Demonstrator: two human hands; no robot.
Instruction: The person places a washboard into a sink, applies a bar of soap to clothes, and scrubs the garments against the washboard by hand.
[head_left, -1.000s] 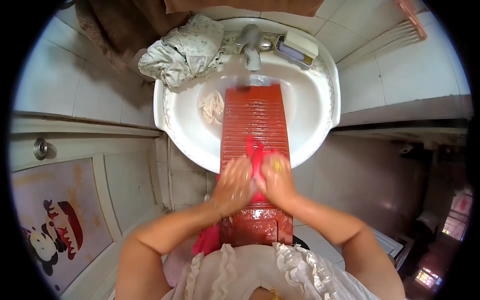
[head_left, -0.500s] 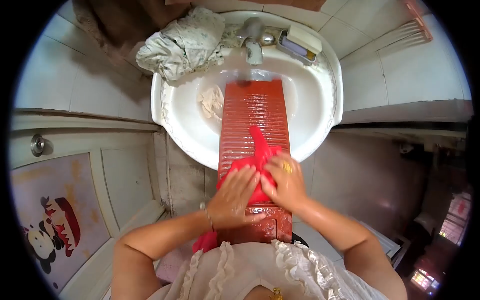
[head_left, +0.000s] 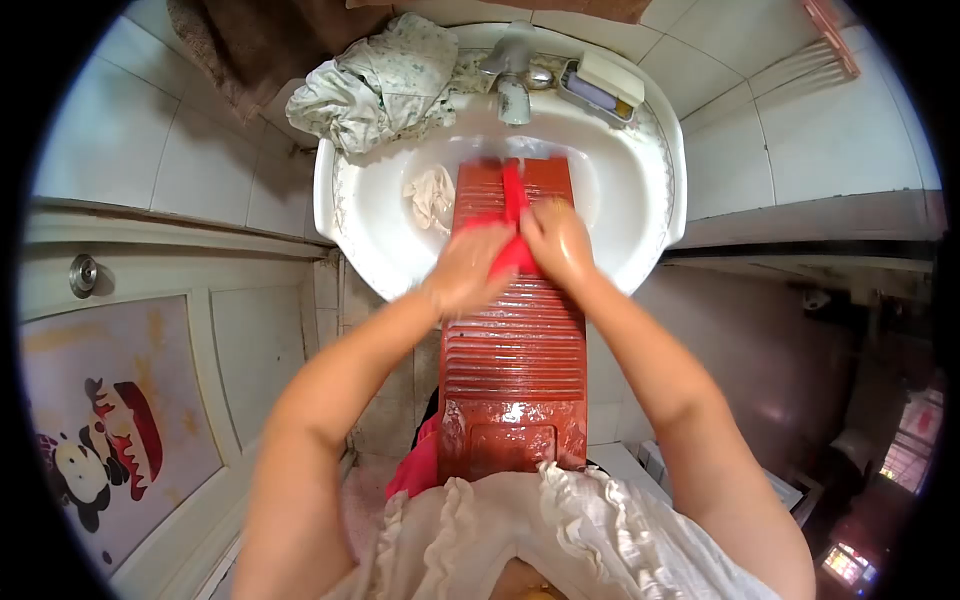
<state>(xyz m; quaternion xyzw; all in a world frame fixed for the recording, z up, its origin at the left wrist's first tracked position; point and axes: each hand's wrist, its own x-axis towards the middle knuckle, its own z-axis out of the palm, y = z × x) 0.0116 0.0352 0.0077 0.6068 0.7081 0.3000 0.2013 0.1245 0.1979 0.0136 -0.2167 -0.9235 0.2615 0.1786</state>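
Observation:
A wet, reddish-brown washboard (head_left: 515,350) slopes from my body into the white washbasin (head_left: 640,210). A bright red cloth (head_left: 514,190) lies bunched on its upper half, one narrow end stretching toward the far edge. My left hand (head_left: 468,268), blurred by motion, rests on the cloth's left side with fingers stretched out. On the other side, my right hand (head_left: 558,240) has its fingers curled over the cloth. A pale, wet cloth (head_left: 432,198) lies in the basin left of the board.
Behind the board stands the faucet (head_left: 514,100). A soap dish (head_left: 600,88) sits on the basin's back right rim, and a crumpled patterned cloth (head_left: 385,85) on the left. At left is a door with a round knob (head_left: 85,275); a pink rack (head_left: 835,40) hangs at upper right.
Both hands have moved up the washboard, away from my body, pushing the red cloth toward the faucet. The board's lower ridges are now uncovered.

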